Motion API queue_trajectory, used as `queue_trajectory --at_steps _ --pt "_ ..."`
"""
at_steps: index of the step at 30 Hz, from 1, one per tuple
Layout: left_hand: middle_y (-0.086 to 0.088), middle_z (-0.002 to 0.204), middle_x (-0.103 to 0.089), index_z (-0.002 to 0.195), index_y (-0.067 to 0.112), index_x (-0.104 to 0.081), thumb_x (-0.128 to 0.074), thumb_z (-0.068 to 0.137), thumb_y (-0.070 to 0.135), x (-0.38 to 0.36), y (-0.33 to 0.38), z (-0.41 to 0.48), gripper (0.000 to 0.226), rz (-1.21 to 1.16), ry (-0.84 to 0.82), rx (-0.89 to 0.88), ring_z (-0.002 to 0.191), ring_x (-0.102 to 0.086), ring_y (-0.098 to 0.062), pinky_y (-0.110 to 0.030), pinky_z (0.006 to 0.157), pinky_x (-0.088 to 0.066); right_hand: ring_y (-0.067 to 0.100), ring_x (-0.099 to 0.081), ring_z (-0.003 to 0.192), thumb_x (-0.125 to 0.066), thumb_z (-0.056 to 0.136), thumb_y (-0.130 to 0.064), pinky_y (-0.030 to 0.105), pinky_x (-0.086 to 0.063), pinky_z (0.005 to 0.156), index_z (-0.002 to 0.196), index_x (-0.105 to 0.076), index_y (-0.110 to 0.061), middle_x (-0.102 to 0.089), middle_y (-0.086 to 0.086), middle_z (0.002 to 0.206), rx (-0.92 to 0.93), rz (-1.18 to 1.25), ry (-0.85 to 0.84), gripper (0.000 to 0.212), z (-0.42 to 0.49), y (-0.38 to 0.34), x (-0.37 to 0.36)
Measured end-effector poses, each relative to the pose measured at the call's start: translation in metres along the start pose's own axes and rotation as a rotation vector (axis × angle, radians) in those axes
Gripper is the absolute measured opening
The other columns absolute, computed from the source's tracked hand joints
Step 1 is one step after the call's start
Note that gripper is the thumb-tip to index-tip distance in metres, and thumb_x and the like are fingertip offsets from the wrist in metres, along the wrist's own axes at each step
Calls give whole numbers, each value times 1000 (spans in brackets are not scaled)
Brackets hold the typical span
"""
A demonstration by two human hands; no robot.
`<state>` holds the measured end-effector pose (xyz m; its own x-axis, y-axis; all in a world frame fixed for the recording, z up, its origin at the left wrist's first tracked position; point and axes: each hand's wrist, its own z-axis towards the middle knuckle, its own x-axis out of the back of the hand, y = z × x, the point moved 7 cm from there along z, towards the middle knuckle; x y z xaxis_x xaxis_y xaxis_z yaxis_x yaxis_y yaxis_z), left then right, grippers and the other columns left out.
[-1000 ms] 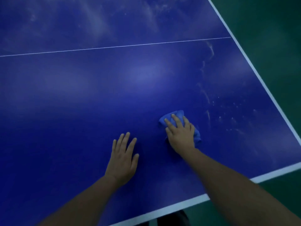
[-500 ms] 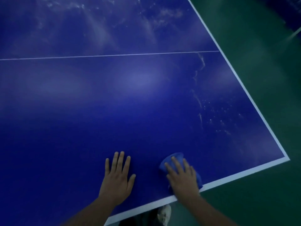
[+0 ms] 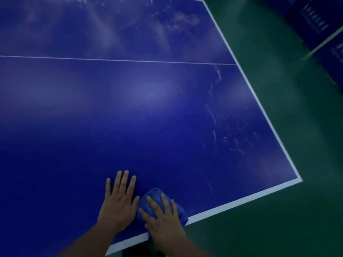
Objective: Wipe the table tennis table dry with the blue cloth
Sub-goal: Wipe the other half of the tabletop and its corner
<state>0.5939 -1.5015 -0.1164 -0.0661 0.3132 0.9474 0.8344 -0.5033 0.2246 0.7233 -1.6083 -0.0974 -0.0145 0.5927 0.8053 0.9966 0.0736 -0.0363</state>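
Nothing can be read for certain. The only lettering stands on two dark blue barrier panels at the top right, beyond the green floor (image 3: 269,89). A row of white characters runs across the upper panel (image 3: 313,23) (too blurred to spell out). A fainter pale line of print shows on the lower panel (image 3: 336,52), equally illegible.

- A blue surface (image 3: 148,112) edged in white is crossed by a thin line (image 3: 118,60).
- Pale streaks (image 3: 211,113) are seen near its right edge.
- A blue cloth (image 3: 155,192) is pressed at the near edge, the left grip (image 3: 118,204) laid flat beside it.
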Motion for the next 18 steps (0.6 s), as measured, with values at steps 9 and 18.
queue_trajectory --at_steps 9,18 --pt "-21 152 -41 137 6 -59 -36 86 48 12 22 11 70 -9 -21 156 145 -28 -38 -57 117 -8 36 -24 145 -14 106 -53 58 -44 106 157 -7 -47 -13 -6 167 -533 302 78 52 -36 170 2" --pt "-20 154 -37 139 5 -54 -26 97 48 6 98 23 67 -8 51 89 144 -30 -39 -56 118 -6 35 -37 138 -38 91 -53 59 -45 101 139 -45 -47 -46 -6 153 -203 237 147 49 -23 146 2"
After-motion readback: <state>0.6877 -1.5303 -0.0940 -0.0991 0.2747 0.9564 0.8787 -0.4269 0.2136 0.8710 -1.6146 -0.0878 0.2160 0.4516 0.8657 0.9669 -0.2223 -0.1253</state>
